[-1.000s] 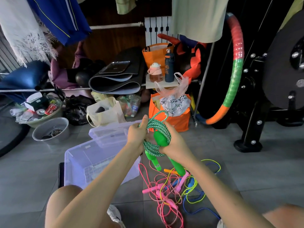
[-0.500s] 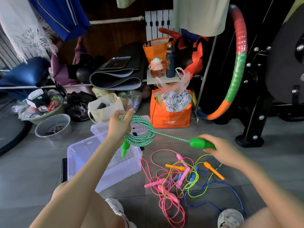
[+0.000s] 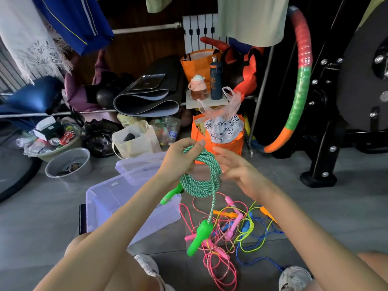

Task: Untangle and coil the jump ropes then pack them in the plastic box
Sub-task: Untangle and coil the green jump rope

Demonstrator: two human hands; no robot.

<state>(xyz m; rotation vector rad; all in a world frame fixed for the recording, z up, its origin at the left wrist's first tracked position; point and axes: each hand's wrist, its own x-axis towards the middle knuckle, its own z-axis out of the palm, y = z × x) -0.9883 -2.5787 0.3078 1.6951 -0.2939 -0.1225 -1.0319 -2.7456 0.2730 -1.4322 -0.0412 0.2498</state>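
Observation:
My left hand [image 3: 181, 157] grips the top of a coiled green and white jump rope [image 3: 202, 179] held in the air. One green handle [image 3: 200, 236] dangles on a short length of rope below the coil; the other green handle [image 3: 171, 195] hangs behind my left forearm. My right hand [image 3: 237, 170] hovers just right of the coil with fingers spread, holding nothing. A tangle of pink, yellow, blue and orange jump ropes [image 3: 226, 229] lies on the floor below. The clear plastic box [image 3: 109, 198] sits open on the floor to the left.
The box's lid [image 3: 138, 164] lies behind it. An orange bag [image 3: 218, 141], a cream tote [image 3: 136, 139] and a grey bowl [image 3: 69, 164] stand beyond. A hula hoop [image 3: 298, 87] and black exercise machine [image 3: 327, 131] are at right. My shoes [image 3: 294, 278] are near the tangle.
My right hand let go of the green handle, which now dangles below the coil, and moved in beside the coil. My left hand keeps its hold on the coil.

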